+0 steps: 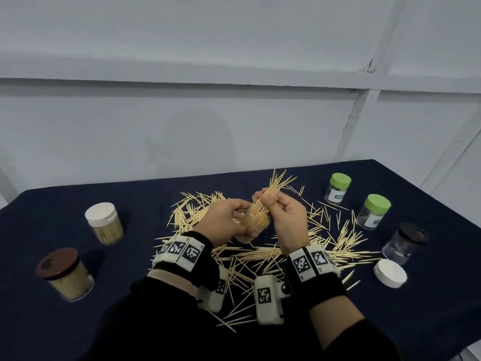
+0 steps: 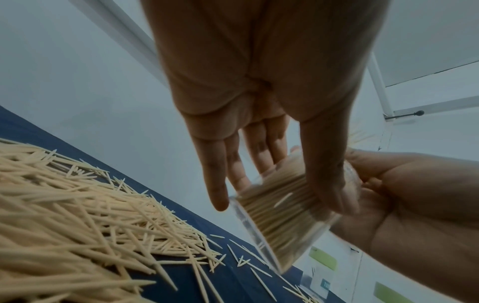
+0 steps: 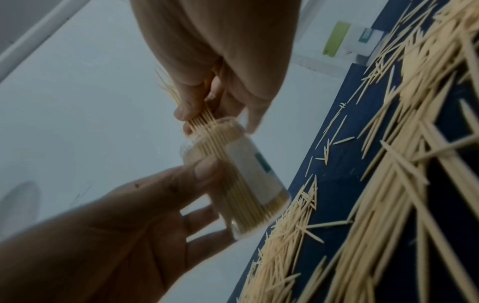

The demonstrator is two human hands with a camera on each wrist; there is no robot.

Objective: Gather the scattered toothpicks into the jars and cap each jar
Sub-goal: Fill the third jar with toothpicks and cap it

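Note:
My left hand (image 1: pixel 235 220) grips a clear jar (image 1: pixel 256 222) packed with toothpicks and holds it tilted above the pile, mouth pointing away. Thumb and fingers wrap the jar's (image 2: pixel 282 217) sides in the left wrist view. My right hand (image 1: pixel 276 204) pinches a bundle of toothpicks (image 1: pixel 277 185) whose lower ends sit in the jar mouth while the tips fan out above. In the right wrist view the bundle (image 3: pixel 203 121) enters the jar (image 3: pixel 233 180), which carries a white label. Loose toothpicks (image 1: pixel 263 256) lie spread over the dark blue tablecloth (image 1: pixel 135 196).
On the left stand a white-capped jar (image 1: pixel 104 222) and a brown-lidded jar (image 1: pixel 65 273), both full. On the right stand two green-lidded jars (image 1: pixel 337 188) (image 1: pixel 374 211) and a black-lidded jar (image 1: pixel 405 242). A loose white cap (image 1: pixel 390 272) lies at the right front.

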